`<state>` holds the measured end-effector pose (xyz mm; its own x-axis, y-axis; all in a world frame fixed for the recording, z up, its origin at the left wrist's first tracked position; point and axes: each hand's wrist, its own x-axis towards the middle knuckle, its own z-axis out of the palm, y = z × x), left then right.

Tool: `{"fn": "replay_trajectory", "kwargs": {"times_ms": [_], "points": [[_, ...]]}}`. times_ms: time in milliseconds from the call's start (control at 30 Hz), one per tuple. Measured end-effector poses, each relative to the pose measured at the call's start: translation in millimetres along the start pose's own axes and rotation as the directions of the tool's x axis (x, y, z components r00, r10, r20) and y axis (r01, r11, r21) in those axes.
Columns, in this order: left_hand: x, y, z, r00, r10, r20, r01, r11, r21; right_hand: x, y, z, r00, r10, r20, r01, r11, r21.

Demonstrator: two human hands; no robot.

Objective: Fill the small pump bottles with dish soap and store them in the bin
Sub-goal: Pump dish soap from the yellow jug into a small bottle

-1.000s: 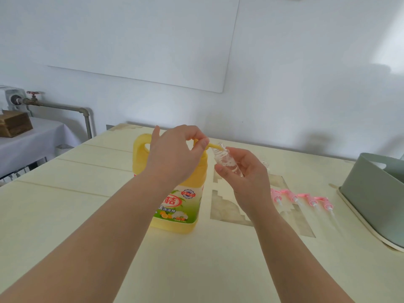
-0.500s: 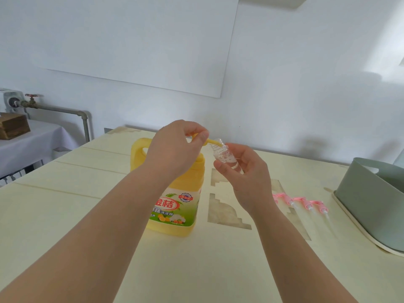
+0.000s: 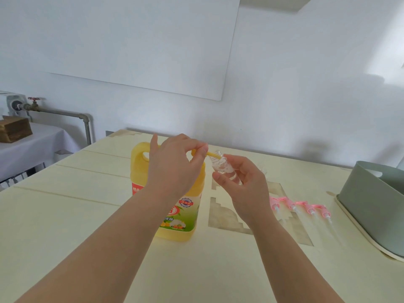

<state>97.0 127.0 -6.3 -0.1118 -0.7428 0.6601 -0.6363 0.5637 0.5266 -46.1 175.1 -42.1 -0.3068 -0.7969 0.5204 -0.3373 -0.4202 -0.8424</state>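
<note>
A large yellow dish soap jug point(image 3: 182, 215) stands upright on the table point(image 3: 65, 226), mostly behind my left hand point(image 3: 175, 169). That hand grips the jug's pump head, and the yellow nozzle point(image 3: 213, 154) points right into the mouth of a small clear bottle point(image 3: 222, 168). My right hand point(image 3: 244, 186) holds this bottle tilted toward the nozzle, fingers curled round it. Several pink pump tops point(image 3: 299, 207) with clear tubes lie in a row on the table to the right. The grey-green bin point(image 3: 376, 206) sits at the right edge.
A white wall runs along the table's far edge. At far left a cloth-covered side table point(image 3: 32, 145) carries a wooden box point(image 3: 14, 129), with a pipe and valve point(image 3: 54, 112) behind it. Something clear point(image 3: 263, 170) lies behind my right hand.
The view has tilted up a little, so jug, hands and bin sit lower in the frame. Both hands keep the same hold, nozzle at the bottle mouth.
</note>
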Motion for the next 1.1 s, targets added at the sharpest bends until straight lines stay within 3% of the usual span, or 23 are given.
{"fn": "replay_trajectory", "kwargs": {"times_ms": [233,533,767,1100], "points": [[4.7,6.1,-13.1,0.995,-0.024,0.099,0.019,0.999,0.047,-3.3,-4.5,-0.2,1.0,0.007,0.013,-0.007,1.0,0.016],[15.0,6.6,-19.7,0.996,-0.01,0.091,0.019,0.995,-0.096,1.3,-11.3,0.5,1.0,-0.015,-0.002,0.015,1.0,0.02],[1.9,-6.6,3.2,0.988,0.106,-0.113,-0.124,0.977,-0.173,0.2,-4.4,0.4,1.0,-0.004,-0.015,0.005,1.0,0.018],[-1.1,-10.4,13.6,0.982,0.114,-0.151,-0.135,0.982,-0.131,-0.4,2.1,1.1,1.0,0.028,-0.009,-0.028,1.0,0.007]]}}
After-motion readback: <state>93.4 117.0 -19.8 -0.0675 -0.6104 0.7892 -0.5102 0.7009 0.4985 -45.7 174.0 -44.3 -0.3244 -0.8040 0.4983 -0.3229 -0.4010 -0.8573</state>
